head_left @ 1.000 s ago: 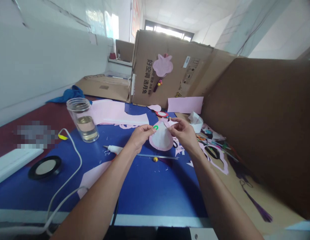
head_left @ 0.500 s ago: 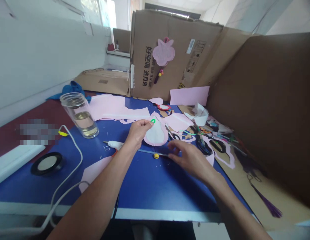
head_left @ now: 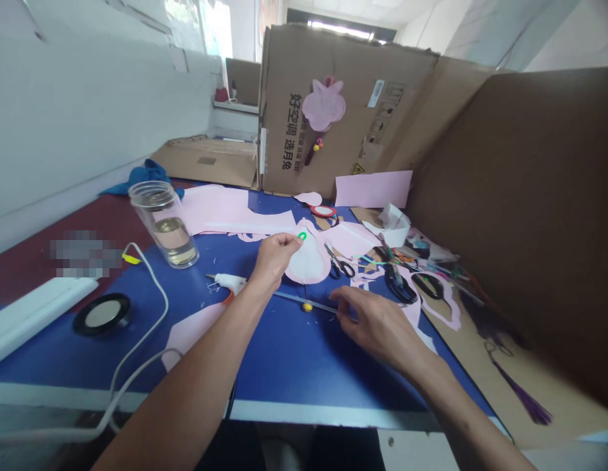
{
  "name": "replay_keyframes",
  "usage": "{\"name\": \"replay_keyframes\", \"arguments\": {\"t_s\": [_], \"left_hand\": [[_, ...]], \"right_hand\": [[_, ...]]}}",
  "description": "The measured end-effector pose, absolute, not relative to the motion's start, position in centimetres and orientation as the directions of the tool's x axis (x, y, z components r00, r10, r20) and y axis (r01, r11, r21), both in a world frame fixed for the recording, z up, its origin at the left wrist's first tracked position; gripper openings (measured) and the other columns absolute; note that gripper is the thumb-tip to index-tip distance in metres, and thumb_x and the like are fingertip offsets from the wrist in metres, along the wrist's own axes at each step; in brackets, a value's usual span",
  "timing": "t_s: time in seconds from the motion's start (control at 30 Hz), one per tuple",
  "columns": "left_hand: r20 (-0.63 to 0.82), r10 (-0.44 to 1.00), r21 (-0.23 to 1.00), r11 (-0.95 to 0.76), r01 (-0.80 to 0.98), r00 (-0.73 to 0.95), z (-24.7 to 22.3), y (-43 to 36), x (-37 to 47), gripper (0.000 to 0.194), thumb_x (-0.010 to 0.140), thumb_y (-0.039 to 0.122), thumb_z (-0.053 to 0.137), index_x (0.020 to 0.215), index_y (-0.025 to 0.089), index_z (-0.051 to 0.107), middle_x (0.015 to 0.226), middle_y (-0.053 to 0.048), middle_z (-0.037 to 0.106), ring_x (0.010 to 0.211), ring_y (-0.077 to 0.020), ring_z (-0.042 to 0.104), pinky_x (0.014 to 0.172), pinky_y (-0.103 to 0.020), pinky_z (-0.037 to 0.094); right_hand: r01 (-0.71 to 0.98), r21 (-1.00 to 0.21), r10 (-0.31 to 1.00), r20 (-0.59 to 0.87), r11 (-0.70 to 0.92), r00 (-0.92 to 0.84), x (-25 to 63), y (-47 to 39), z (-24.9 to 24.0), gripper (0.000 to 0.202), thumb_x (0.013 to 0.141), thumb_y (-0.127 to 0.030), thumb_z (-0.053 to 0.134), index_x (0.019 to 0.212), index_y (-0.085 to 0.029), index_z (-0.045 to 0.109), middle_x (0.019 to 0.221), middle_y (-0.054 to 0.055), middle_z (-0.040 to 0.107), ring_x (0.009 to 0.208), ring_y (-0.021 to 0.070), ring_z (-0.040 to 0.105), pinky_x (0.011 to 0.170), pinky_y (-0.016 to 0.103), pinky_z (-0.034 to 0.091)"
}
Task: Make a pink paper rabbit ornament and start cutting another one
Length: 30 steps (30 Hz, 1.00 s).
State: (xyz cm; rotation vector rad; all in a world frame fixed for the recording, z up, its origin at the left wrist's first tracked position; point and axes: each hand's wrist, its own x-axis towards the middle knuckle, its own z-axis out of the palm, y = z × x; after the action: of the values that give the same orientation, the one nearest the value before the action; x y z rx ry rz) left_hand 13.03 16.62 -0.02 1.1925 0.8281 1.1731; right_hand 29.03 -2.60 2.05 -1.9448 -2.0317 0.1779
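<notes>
My left hand is closed in a pinch at the top of a gourd-shaped pink piece with a pale grey centre. A small green ring shows right at its fingertips. Below the piece, on a dark thread, is a small yellow bell. My right hand hovers over the blue table with curved fingers apart, holding nothing visible. Its fingertips are near the end of a long translucent glue stick. That stick leads to a white glue gun, partly hidden behind my left forearm.
Scissors and pink scraps lie right of the piece. At left are a glass jar of liquid, black tape and a white cable. Cardboard walls rise behind and right. A purple tassel lies far right.
My right hand has moved slightly down and right, its fingertips further from the bell. My left hand keeps its pinch. The view has shifted a little.
</notes>
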Motion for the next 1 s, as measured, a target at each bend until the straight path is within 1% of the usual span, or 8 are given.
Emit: {"name": "replay_keyframes", "arguments": {"t_s": [0.2,0.33,0.4,0.47,0.6,0.77,0.87,1.0], "left_hand": [[0.142,0.977,0.950,-0.089,-0.299,0.157,0.4,16.6,13.0,0.021,0.070,0.036,0.086,0.068,0.019,0.075,0.065,0.002,0.062,0.067,-0.0137,0.050,0.068,-0.028,0.037],[0.182,0.974,0.928,-0.125,-0.352,0.133,0.9,16.5,13.1,0.023,0.070,0.039,0.088,0.069,0.019,0.076,0.067,0.002,0.064,0.067,-0.0137,0.051,0.069,-0.028,0.040],[0.219,0.967,0.922,-0.163,-0.351,0.126,1.0,16.5,13.1,0.022,0.073,0.039,0.087,0.072,0.019,0.077,0.069,0.001,0.065,0.068,-0.0144,0.053,0.069,-0.028,0.041],[0.283,0.951,0.918,-0.232,-0.321,0.121,1.1,16.4,12.9,0.019,0.078,0.038,0.084,0.077,0.020,0.078,0.071,0.001,0.067,0.070,-0.0154,0.055,0.071,-0.028,0.043],[0.454,0.882,0.885,-0.429,-0.181,0.127,1.6,15.8,12.3,0.015,0.087,0.036,0.078,0.084,0.022,0.081,0.079,0.000,0.070,0.074,-0.0173,0.058,0.074,-0.028,0.045],[0.613,0.776,0.789,-0.612,-0.059,0.147,2.6,14.7,11.9,0.009,0.092,0.027,0.074,0.088,0.025,0.082,0.096,-0.005,0.076,0.093,-0.0224,0.067,0.091,-0.032,0.050],[0.650,0.736,0.752,-0.659,-0.016,0.190,2.7,14.5,12.0,0.012,0.093,0.023,0.072,0.089,0.028,0.083,0.106,-0.008,0.078,0.108,-0.0274,0.068,0.104,-0.040,0.049],[0.683,0.689,0.706,-0.708,0.024,0.244,2.6,14.2,12.0,0.014,0.097,0.023,0.070,0.094,0.029,0.083,0.114,-0.009,0.079,0.116,-0.0294,0.067,0.111,-0.046,0.047]], "right_hand": [[0.924,-0.376,0.998,0.017,0.069,-0.067,27.7,-5.0,2.9,0.038,0.092,-0.013,0.059,0.125,-0.028,0.070,0.104,0.002,0.079,0.086,0.0218,0.074,0.077,0.033,0.051],[0.847,-0.532,0.997,-0.056,0.007,-0.044,28.1,-4.2,3.6,0.025,0.094,-0.027,0.069,0.119,-0.029,0.074,0.101,0.002,0.079,0.084,0.0220,0.072,0.074,0.033,0.050],[0.754,-0.657,0.997,0.052,-0.002,0.048,28.7,-2.5,4.3,0.023,0.097,-0.039,0.069,0.116,-0.027,0.074,0.097,0.003,0.078,0.083,0.0227,0.071,0.073,0.034,0.051],[0.636,-0.771,0.974,0.143,-0.002,0.177,29.3,-0.2,5.2,0.031,0.095,-0.047,0.072,0.115,-0.025,0.072,0.083,0.003,0.076,0.070,0.0213,0.066,0.065,0.033,0.048],[0.262,-0.965,0.964,0.044,-0.027,0.261,29.7,4.5,6.8,0.054,0.093,-0.060,0.074,0.131,-0.024,0.064,0.082,0.006,0.081,0.061,0.0197,0.066,0.054,0.029,0.043],[-0.120,-0.983,0.972,-0.156,-0.136,0.177,29.7,7.3,7.7,0.046,0.099,-0.065,0.067,0.122,-0.025,0.065,0.085,0.007,0.082,0.055,0.0168,0.066,0.046,0.024,0.040],[-0.208,-0.967,0.972,-0.179,-0.145,0.155,29.9,7.9,7.7,0.042,0.103,-0.065,0.061,0.108,-0.024,0.067,0.088,0.009,0.083,0.057,0.0157,0.066,0.046,0.022,0.041],[-0.234,-0.965,0.969,-0.162,-0.116,0.188,30.5,8.4,7.3,0.042,0.106,-0.061,0.059,0.098,-0.021,0.068,0.091,0.011,0.084,0.060,0.0162,0.067,0.047,0.023,0.045]]}}
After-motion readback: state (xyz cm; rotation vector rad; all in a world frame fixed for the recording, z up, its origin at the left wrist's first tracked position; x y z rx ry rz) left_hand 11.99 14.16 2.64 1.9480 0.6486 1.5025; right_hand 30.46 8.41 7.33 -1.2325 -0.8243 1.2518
